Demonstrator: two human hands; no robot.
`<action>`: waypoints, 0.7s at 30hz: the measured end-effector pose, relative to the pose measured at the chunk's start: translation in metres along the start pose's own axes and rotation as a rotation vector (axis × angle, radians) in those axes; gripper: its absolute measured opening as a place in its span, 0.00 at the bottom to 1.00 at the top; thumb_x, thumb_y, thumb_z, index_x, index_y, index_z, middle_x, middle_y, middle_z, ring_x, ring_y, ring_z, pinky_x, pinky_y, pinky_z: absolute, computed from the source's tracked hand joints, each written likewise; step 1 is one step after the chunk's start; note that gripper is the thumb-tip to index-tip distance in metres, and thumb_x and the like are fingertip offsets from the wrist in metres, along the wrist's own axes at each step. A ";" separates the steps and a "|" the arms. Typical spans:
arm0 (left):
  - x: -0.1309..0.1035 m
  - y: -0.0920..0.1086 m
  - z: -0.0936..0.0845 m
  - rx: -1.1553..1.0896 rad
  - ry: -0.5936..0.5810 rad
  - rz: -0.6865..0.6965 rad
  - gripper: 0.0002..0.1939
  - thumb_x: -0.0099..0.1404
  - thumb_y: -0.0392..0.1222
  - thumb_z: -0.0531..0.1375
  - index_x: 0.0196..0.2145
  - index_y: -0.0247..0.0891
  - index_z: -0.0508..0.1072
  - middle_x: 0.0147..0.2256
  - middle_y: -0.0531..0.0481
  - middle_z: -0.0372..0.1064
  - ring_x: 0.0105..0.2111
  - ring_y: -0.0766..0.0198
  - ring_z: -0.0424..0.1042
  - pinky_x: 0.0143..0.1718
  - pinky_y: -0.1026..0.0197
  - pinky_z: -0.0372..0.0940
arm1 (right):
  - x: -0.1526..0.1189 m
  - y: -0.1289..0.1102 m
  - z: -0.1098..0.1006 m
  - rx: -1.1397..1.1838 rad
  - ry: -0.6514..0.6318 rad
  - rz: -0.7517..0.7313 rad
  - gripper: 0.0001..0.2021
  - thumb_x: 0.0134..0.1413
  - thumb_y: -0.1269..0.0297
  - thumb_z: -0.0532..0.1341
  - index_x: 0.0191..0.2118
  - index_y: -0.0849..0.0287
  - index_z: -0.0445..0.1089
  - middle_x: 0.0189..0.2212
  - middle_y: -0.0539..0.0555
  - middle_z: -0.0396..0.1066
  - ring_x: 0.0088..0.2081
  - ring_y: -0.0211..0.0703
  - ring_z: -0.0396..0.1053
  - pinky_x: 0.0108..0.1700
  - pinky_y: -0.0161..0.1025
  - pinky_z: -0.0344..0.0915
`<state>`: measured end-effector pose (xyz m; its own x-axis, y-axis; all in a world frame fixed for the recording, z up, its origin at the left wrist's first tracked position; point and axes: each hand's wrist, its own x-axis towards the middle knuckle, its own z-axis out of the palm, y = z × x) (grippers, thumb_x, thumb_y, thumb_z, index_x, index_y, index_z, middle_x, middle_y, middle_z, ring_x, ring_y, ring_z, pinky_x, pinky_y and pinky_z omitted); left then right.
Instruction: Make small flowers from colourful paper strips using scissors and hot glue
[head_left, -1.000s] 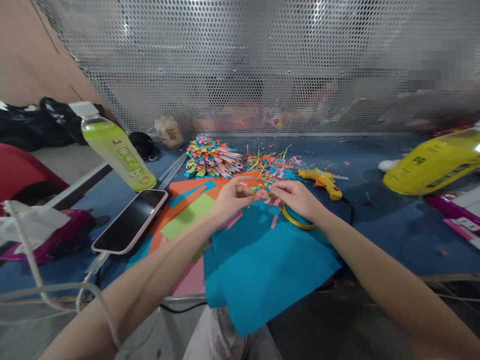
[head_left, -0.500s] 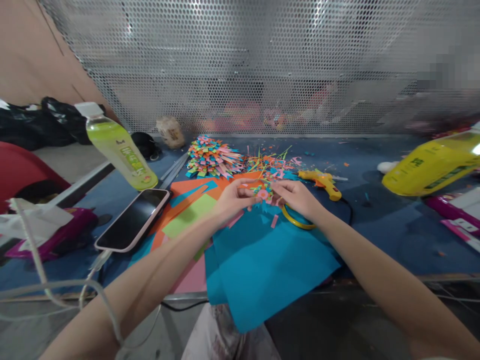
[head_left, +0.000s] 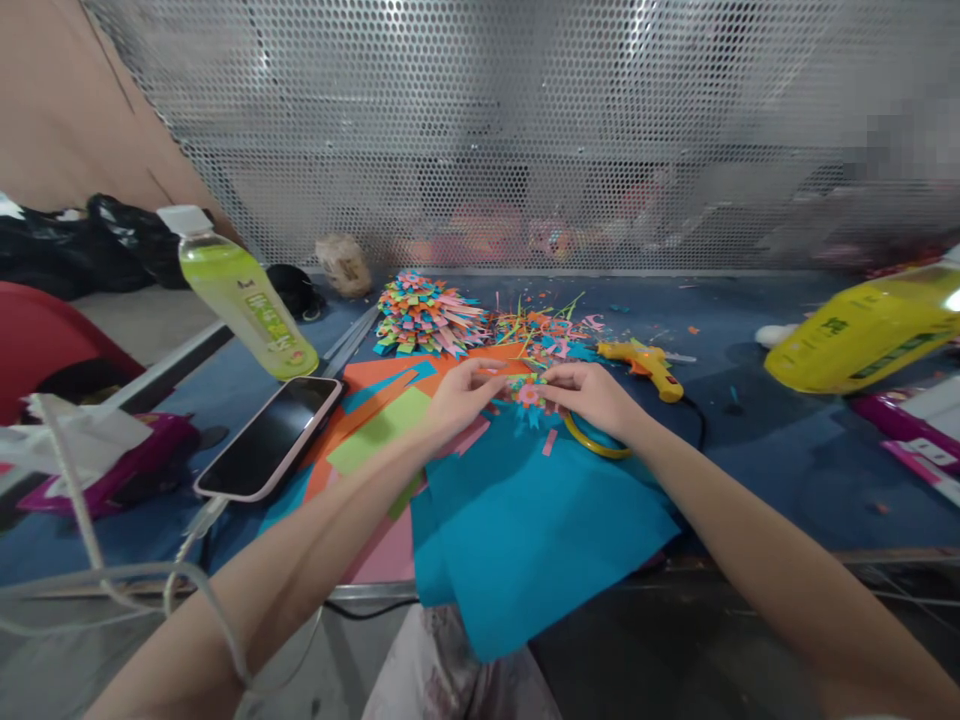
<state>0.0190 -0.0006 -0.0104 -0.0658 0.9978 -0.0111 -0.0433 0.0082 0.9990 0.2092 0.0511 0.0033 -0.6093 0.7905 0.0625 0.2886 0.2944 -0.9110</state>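
Observation:
Between my two hands is a small paper flower with a pink middle and blue, green and orange tips. My left hand pinches its left side, and my right hand grips it from the right. Under them lie blue paper sheets that hang over the table's front edge. A pink paper strip rests on the blue sheet. By my right wrist a yellow ring, perhaps a tape roll or a handle, is partly covered. Finished-looking paper flowers are heaped behind my left hand.
A yellow glue gun lies right of my hands, near paper scraps. On the left are a phone with a cable, a green drink bottle and a tissue pack. A yellow bottle stands right. Perforated metal closes the back.
My left fingers have shifted slightly left and up on the paper flower, and my right fingers have moved a little along its edge. The other things lie as before.

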 end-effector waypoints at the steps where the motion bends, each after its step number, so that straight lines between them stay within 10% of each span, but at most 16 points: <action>1: 0.000 0.000 -0.001 0.031 -0.012 0.005 0.14 0.56 0.42 0.64 0.39 0.34 0.70 0.26 0.49 0.73 0.27 0.64 0.74 0.25 0.65 0.67 | 0.000 -0.001 0.000 0.004 0.003 -0.006 0.12 0.47 0.54 0.63 0.29 0.60 0.70 0.22 0.50 0.69 0.24 0.36 0.67 0.27 0.34 0.62; 21: 0.001 0.002 -0.006 0.137 -0.055 0.049 0.09 0.58 0.40 0.60 0.36 0.34 0.69 0.25 0.50 0.73 0.26 0.67 0.73 0.26 0.67 0.66 | 0.004 0.007 -0.001 0.127 0.054 0.058 0.15 0.42 0.58 0.68 0.37 0.58 0.69 0.29 0.52 0.74 0.28 0.37 0.71 0.30 0.34 0.69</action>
<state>0.0124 0.0004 -0.0090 -0.0099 0.9993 0.0361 0.0954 -0.0350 0.9948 0.2096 0.0570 -0.0028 -0.5524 0.8331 0.0275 0.2244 0.1804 -0.9577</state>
